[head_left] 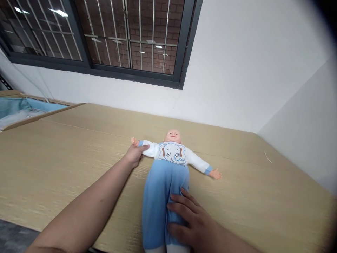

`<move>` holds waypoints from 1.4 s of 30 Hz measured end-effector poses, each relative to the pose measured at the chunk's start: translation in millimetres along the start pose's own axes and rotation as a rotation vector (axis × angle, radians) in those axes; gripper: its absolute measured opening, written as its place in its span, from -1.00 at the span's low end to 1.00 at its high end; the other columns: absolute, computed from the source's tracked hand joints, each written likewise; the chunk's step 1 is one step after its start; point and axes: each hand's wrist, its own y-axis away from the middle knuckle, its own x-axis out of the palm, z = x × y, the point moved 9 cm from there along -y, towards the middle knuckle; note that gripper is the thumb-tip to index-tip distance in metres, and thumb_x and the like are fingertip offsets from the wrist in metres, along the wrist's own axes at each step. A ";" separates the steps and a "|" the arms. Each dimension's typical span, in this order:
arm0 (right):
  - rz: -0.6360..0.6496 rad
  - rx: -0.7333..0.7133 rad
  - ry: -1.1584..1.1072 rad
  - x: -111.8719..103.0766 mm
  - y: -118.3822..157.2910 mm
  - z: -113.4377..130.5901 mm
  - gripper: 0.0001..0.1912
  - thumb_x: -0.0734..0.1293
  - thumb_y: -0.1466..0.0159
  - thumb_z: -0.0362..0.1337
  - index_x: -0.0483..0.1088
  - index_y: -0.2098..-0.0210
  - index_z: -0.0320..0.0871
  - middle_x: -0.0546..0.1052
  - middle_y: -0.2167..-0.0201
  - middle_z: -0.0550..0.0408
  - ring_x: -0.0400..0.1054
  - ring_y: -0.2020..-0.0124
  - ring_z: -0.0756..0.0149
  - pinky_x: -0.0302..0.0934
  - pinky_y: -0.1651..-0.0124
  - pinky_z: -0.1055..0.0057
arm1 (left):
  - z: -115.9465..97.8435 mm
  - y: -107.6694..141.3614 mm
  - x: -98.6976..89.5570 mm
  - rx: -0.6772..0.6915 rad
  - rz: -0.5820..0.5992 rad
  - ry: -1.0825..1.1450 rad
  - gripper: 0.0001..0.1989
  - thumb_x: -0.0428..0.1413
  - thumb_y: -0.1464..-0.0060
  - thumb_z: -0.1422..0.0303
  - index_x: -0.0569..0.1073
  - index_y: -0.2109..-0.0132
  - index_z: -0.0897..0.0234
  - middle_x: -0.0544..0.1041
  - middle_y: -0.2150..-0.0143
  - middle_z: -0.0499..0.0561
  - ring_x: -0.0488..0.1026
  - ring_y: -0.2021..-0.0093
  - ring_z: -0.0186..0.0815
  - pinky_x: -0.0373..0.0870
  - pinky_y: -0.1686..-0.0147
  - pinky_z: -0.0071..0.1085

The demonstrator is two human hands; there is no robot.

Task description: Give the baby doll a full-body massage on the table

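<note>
One doll is lying face up on a wide, pale wooden surface, head pointing toward the far white wall, both arms spread out sideways. It is wearing a white top with an elephant picture and blue trousers. Two bare hands are reaching in from the near edge. The left hand is stretching far forward on a long straight arm, its fingers closing around the doll's sleeve on the viewer's left, just below the doll's small hand. The right hand is lying flat, palm down, on the doll's blue legs near the bottom of the view, fingers spread and slack, pressing on the cloth rather than gripping it. One dark-framed window with metal bars is sitting high in the wall. At the far left, one wooden box is standing beside the surface, with blue cloth lying inside it; what else it holds cannot be made out.
</note>
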 end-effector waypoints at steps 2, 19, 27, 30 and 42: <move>-0.022 -0.005 0.003 0.3 -0.7 0.8 -0.84 0.37 -0.28 -0.29 0.46 0.13 -0.02 0.49 -0.11 -0.02 0.24 -0.29 0.02 0.12 -0.33 -0.14 | 7.7 -0.5 -1.9 -0.070 -0.048 0.145 -0.60 0.36 0.15 0.41 0.52 0.10 0.39 0.58 -0.01 0.25 0.57 0.03 -0.06 0.58 0.10 -0.24; -0.071 0.069 -0.190 -23.2 0.8 -12.7 -0.58 0.32 -0.36 -0.07 0.28 -0.12 -0.13 0.41 -0.17 -0.23 0.13 -0.36 -0.07 0.24 -0.28 0.02 | -20.2 13.3 -1.6 0.223 -0.219 -0.461 -0.76 0.25 0.11 0.30 0.46 0.26 0.32 0.59 0.25 0.06 0.55 0.23 -0.15 0.46 0.21 -0.30; -0.254 0.168 -0.297 -46.0 -15.7 -61.6 -0.55 0.29 -0.38 -0.03 0.23 -0.20 -0.02 0.26 -0.28 -0.20 0.39 -0.16 0.05 0.38 -0.12 0.16 | -40.8 27.2 39.7 0.359 -0.003 -1.284 -0.86 0.08 -0.15 0.28 0.42 0.16 0.18 0.58 0.28 0.02 0.52 0.28 -0.17 0.23 0.37 -0.40; -0.247 0.203 -0.296 -41.8 -24.3 -82.0 -0.54 0.31 -0.36 -0.06 0.25 -0.19 -0.02 0.27 -0.28 -0.19 0.33 -0.21 0.01 0.35 -0.15 0.10 | -37.6 29.0 50.5 0.358 0.058 -1.408 -0.84 0.06 -0.19 0.22 0.42 0.19 0.18 0.59 0.27 0.05 0.52 0.28 -0.16 0.19 0.39 -0.39; -0.115 0.498 -0.510 -12.7 -37.8 -136.4 -0.61 0.30 -0.30 -0.32 0.36 -0.12 0.03 0.45 -0.17 0.03 0.34 -0.20 0.07 0.28 -0.25 0.03 | -36.9 35.4 67.4 0.374 0.104 -1.596 -0.82 0.12 -0.17 0.23 0.40 0.15 0.21 0.57 0.20 0.12 0.51 0.28 -0.12 0.21 0.37 -0.34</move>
